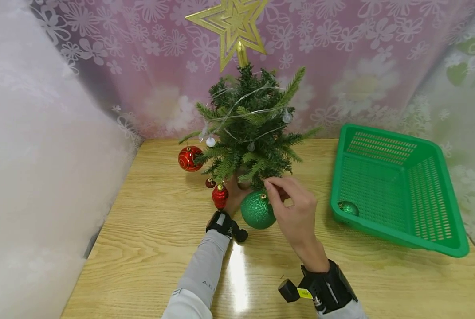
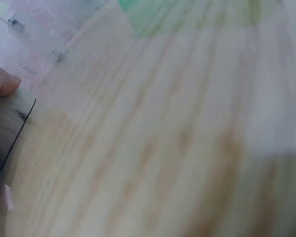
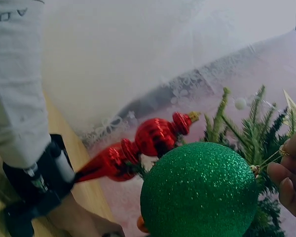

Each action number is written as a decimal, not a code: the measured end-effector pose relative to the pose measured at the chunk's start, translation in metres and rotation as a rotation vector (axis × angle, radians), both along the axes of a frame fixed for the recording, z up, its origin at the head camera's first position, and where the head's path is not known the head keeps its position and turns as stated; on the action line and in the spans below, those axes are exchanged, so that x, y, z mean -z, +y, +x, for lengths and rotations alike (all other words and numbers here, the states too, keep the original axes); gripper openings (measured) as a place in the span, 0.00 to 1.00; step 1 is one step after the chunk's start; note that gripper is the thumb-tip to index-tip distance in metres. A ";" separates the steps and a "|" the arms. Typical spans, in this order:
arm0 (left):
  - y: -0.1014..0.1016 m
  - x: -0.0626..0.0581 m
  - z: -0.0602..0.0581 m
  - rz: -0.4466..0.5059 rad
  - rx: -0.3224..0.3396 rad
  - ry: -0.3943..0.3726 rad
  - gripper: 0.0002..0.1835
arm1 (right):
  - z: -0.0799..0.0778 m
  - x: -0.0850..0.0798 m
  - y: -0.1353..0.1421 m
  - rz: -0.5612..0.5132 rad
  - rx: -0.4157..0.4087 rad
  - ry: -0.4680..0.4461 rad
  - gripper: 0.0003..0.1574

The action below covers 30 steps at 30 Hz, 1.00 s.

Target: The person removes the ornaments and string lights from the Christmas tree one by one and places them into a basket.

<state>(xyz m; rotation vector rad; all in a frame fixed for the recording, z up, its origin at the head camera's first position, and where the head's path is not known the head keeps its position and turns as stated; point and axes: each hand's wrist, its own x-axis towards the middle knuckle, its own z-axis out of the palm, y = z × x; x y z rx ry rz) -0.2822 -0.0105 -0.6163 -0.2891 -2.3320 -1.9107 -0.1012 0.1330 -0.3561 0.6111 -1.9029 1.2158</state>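
**Low at the front right of the tree point(image 1: 253, 133): green ball point(image 1: 257, 215)**

Held by its gold loop point(image 3: 270, 160) in the right hand point(image 1: 295, 208), thumb and fingertips pinched together beside the tree's lowest branches. At the foot of the tree, left hand point(image 1: 233, 197), largely hidden by greenery and ornaments; impossible to tell whether gripping anything.

Low on the tree's front left, red ornament point(image 1: 220, 196), with dark red bead point(image 1: 210, 183) just beside. Farther out on the tree's left, patterned red ball point(image 1: 190, 158). Wound about the tree, clear light string point(image 1: 261, 91); on its top, gold star point(image 1: 237, 24). Well to the right of the tree, basket point(image 1: 338, 168), with small ball point(image 1: 348, 208) inside. In front of the tree, two black wristbands point(image 1: 327, 285). Beneath it, wooden table point(image 1: 161, 230); behind it, pink flowered curtain point(image 1: 161, 66).
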 end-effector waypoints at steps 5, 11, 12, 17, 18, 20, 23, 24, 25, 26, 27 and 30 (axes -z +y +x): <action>0.003 -0.023 0.015 0.120 0.079 -0.120 0.37 | -0.004 -0.002 0.020 -0.015 0.080 -0.034 0.07; 0.010 0.088 -0.043 -0.021 -0.116 -0.131 0.42 | -0.010 0.000 0.046 -0.023 0.183 -0.030 0.07; 0.011 0.095 -0.047 0.002 -0.122 -0.111 0.43 | -0.011 0.000 0.051 -0.021 0.199 -0.025 0.06; 0.005 0.041 -0.019 -0.021 -0.063 -0.182 0.47 | -0.015 0.001 0.074 -0.042 0.267 -0.021 0.06; 0.003 0.016 -0.007 -0.066 -0.057 -0.232 0.47 | -0.015 0.001 0.078 -0.059 0.280 -0.024 0.06; -0.002 -0.020 0.013 -0.126 -0.057 -0.251 0.48 | -0.017 0.001 0.086 -0.104 0.300 -0.033 0.06; -0.001 -0.063 0.038 -0.135 -0.087 -0.253 0.44 | -0.017 0.003 0.098 -0.175 0.325 -0.045 0.06; 0.000 -0.069 0.042 -0.133 -0.092 -0.239 0.44 | -0.017 0.004 0.101 -0.198 0.331 -0.050 0.06; 0.000 -0.074 0.045 -0.129 -0.090 -0.236 0.43 | -0.017 0.005 0.105 -0.216 0.339 -0.052 0.07; 0.000 -0.077 0.047 -0.119 -0.083 -0.248 0.43 | -0.016 0.006 0.108 -0.229 0.348 -0.054 0.07; 0.000 -0.079 0.048 -0.109 -0.078 -0.256 0.43 | -0.015 0.007 0.111 -0.242 0.351 -0.057 0.07; 0.000 -0.079 0.048 -0.135 -0.073 -0.270 0.43 | -0.012 0.010 0.120 -0.245 0.374 -0.057 0.07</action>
